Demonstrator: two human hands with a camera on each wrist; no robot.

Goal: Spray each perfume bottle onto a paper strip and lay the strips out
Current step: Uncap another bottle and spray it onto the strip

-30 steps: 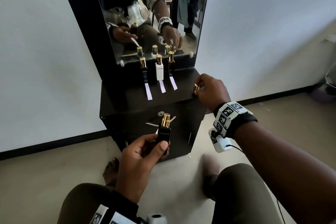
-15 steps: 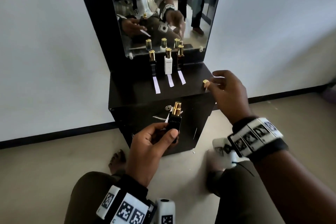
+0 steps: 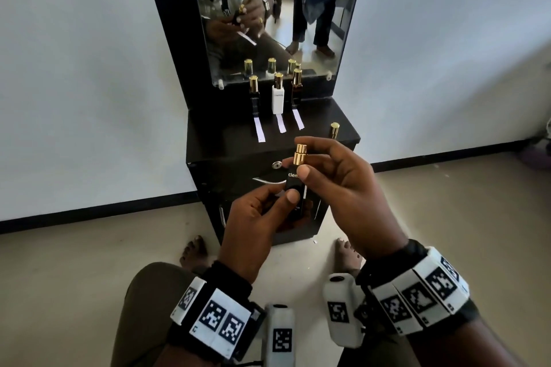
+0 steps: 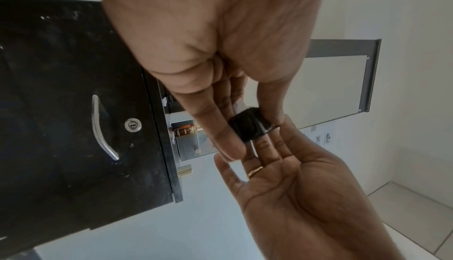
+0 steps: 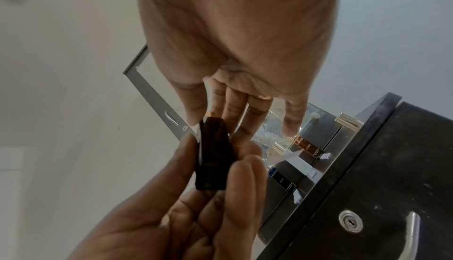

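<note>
On the black cabinet (image 3: 343, 140), three capped perfume bottles stand against the mirror (image 3: 268, 9), a white one (image 3: 277, 98) between two dark ones, with three paper strips (image 3: 280, 124) lying in front of them. One loose gold cap (image 3: 334, 130) stands at the cabinet's right edge. In front of the cabinet's drawer, the left hand (image 3: 253, 223) grips an uncapped black perfume bottle (image 3: 293, 188); the right hand (image 3: 343, 185) pinches its upper body.

place: home room, likely bedroom | evidence: dark dressing cabinet (image 3: 268, 158) with mirror (image 3: 268, 9) at frame centre, plain white walls (image 3: 89, 68), tiled floor (image 3: 447, 217), bare feet (image 3: 193, 250)
</note>
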